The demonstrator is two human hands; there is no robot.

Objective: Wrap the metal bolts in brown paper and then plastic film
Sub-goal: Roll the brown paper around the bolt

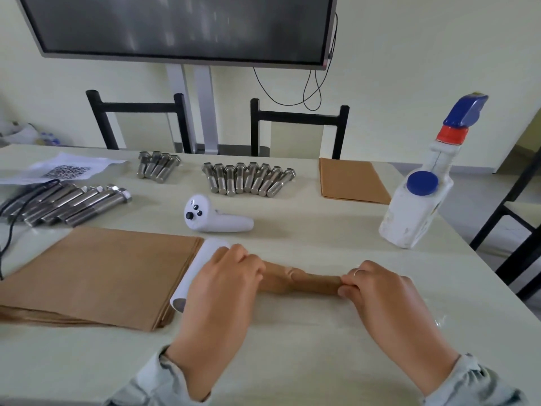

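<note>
Your paper-wrapped bolt (301, 284) lies on the table (292, 347) directly in front of you, its long axis running left to right, between your two hands. Your left hand (225, 276) curls its fingers over the left end of the bundle; your right hand (377, 288) pinches the right end with fingers bent round it. Each hand is thus already at its own end, and neither is nearer than the other. The roll of plastic film (196, 273) stands just beside and partly under your left hand, its axis running away from you, across that of the bundle. A faint glint on the table near your right wrist suggests film laid out under the bundle, though this cannot be told for certain. The coming move is judged to be a roll about the long axis, so both ends must turn together.

No open container holds anything. The spray bottle (418, 200) stands capped at the right; what it holds cannot be seen. Loose bolts (248, 178) lie in rows at the far side, and the stack of brown paper (96, 273) rests left of the roll.
</note>
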